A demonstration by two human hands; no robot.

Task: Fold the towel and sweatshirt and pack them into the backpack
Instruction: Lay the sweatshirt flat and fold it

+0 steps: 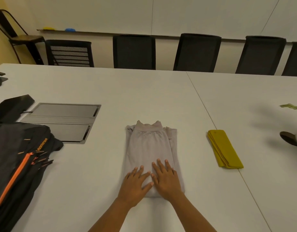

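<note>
Nearest the camera, the left hand (pixel 135 185) and right hand (pixel 166 179) lie flat side by side, fingers straight, pressing the near end of the folded pale sweatshirt (pixel 150 148) on the white worktop (pixel 144 91). Off to the left lies the black backpack (pixel 15 158) with its orange zipper, and to the right, well apart, the folded yellow towel (pixel 224 149). Beyond the worktop's far edge stand dark chairs (pixel 134 51).
</note>
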